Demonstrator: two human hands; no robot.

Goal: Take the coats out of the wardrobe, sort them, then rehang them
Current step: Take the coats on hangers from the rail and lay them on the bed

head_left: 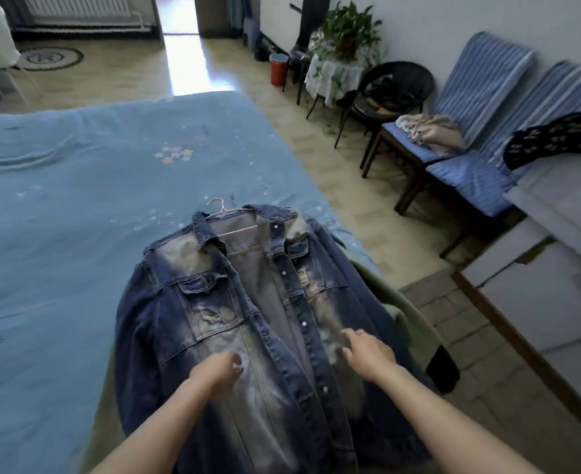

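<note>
A faded blue denim jacket (pixel 220 302) lies front up on the near corner of the bed (pixel 60 200), still on a thin wire hanger (pixel 219 208) whose hook pokes out above the collar. An olive-green garment (pixel 402 323) lies under it, showing at the right edge. My left hand (pixel 215 369) hovers just over the jacket's left front panel with fingers curled, gripping nothing that I can see. My right hand (pixel 368 352) rests over the right front panel near the snap placket, fingers spread.
Blue striped cushioned chairs (pixel 467 155) stand along the right wall, one with a beige cloth (pixel 429 131). A dark patterned garment (pixel 556 138) drapes over a white cabinet (pixel 556 254) at the right. A black round chair (pixel 391 94), a plant table and a red bin (pixel 279 70) stand farther back.
</note>
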